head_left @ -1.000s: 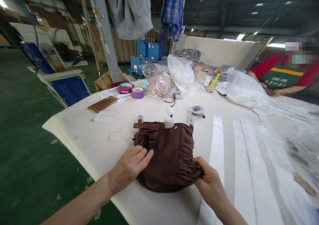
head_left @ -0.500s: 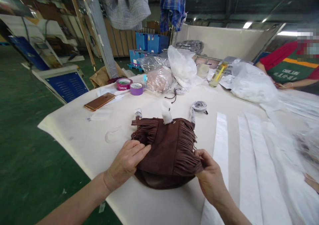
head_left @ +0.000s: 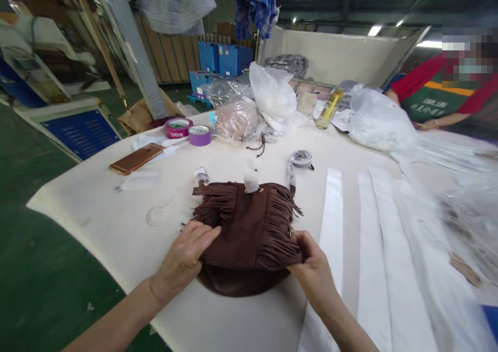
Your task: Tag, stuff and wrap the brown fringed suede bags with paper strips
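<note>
A brown suede bag (head_left: 249,227) with fringe down both sides lies flat on the white table (head_left: 101,212), its wrapped handle ends pointing away from me. My left hand (head_left: 182,258) grips the bag's lower left corner, fingers curled over the suede. My right hand (head_left: 313,269) pinches the fringe at the bag's lower right corner. A strap wrapped in plastic (head_left: 298,162) trails from the bag's far right.
A phone (head_left: 136,158) and two tape rolls (head_left: 189,130) sit at the far left of the table. Plastic bags (head_left: 272,97) pile up behind. White paper strips (head_left: 334,206) lie to the right. Another person in red (head_left: 439,100) works at the far right corner.
Both hands have slid a little toward the bag's lower corners and tightened on it. The view has shifted, so everything sits lower and further left.
</note>
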`<state>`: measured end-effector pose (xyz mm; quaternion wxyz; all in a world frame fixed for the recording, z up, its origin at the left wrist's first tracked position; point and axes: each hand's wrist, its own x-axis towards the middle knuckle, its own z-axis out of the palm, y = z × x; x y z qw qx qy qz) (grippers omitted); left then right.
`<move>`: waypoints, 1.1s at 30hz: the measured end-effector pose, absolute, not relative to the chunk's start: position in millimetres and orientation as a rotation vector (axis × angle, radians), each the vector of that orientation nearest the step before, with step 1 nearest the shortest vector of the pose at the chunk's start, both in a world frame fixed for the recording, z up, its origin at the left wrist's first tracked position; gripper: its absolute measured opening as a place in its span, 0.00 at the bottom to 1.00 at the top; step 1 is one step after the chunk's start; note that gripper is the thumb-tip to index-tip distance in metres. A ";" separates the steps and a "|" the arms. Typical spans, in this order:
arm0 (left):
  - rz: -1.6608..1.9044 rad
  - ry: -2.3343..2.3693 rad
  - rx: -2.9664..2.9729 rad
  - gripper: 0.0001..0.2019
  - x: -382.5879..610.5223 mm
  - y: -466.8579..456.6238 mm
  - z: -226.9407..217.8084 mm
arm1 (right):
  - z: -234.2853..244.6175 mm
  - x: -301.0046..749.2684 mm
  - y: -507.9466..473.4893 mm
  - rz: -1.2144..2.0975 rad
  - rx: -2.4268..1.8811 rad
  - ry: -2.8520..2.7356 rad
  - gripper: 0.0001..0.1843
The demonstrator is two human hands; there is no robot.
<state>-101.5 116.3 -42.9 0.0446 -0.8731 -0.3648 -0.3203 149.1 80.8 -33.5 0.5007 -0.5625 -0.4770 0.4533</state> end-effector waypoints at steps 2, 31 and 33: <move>-1.035 -1.128 -2.691 0.21 -103.9 120.8 -43.4 | -29.2 148.9 79.1 1.235 -1.290 -1.095 0.15; -0.133 -1.109 -2.279 0.24 -81.7 88.7 -44.0 | 2.9 98.2 52.1 -0.265 -1.254 -2.229 0.21; -0.179 -1.026 -2.319 0.24 -90.0 90.1 -49.4 | -24.1 96.1 64.0 -0.258 -1.363 -2.337 0.22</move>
